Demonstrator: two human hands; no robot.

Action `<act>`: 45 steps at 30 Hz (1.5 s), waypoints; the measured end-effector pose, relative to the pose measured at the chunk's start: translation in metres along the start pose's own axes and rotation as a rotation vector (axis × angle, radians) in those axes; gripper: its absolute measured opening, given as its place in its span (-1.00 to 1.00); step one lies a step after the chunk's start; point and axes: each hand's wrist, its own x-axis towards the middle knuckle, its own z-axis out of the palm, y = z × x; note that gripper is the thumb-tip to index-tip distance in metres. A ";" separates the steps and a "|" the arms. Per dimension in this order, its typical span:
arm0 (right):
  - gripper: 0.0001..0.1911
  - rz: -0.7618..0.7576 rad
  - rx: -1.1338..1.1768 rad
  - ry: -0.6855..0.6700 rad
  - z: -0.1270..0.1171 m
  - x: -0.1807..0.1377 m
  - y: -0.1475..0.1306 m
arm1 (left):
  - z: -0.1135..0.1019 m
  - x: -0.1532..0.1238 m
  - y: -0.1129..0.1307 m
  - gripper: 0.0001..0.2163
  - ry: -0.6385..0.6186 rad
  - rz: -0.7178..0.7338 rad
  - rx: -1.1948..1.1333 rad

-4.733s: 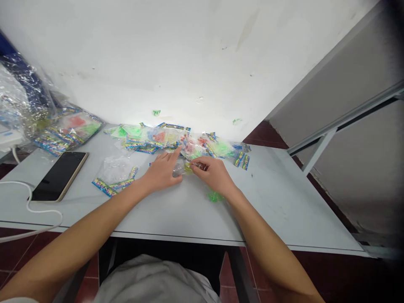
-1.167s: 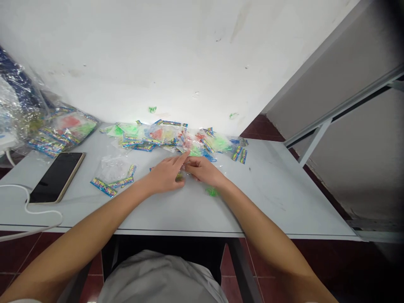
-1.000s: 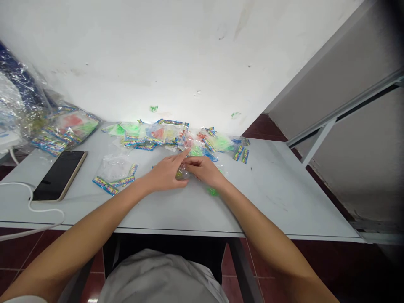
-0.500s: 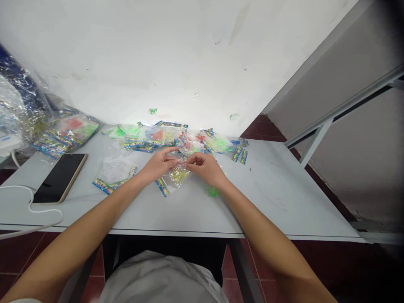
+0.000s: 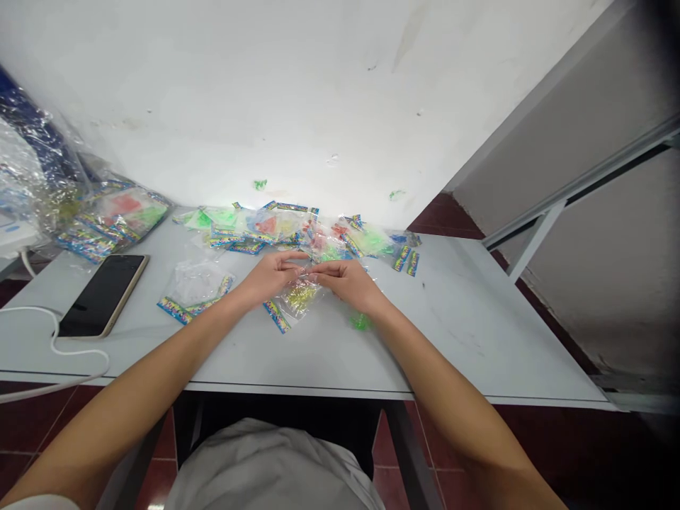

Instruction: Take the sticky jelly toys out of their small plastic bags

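A clear plastic bag (image 5: 280, 316) with a colourful printed strip lies at the middle of the table, and a yellow piece (image 5: 300, 297) shows through it. My left hand (image 5: 272, 275) pinches the bag's far edge between thumb and fingers. Right beside it, my right hand (image 5: 344, 280) is closed on the same edge, fingertips almost touching those of the left. A small green piece (image 5: 360, 321) lies under my right wrist, partly hidden. To the left of my hands rests another clear bag (image 5: 196, 283) with a printed strip.
Several filled bags (image 5: 276, 225) with red, green, yellow and blue contents line the wall. A larger bundle of bags (image 5: 125, 212) sits at the back left. A phone (image 5: 103, 296) and a white cable (image 5: 79, 352) lie on the left. A metal frame (image 5: 542, 234) stands on the right.
Both hands stay at the bag's edge. The right fingers have flattened and drawn slightly closer to the left fingertips. The view has shifted slightly.
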 end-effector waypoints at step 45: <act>-0.86 -0.285 0.227 0.266 0.003 0.005 0.010 | -0.001 0.008 -0.003 -0.82 0.001 0.045 -0.546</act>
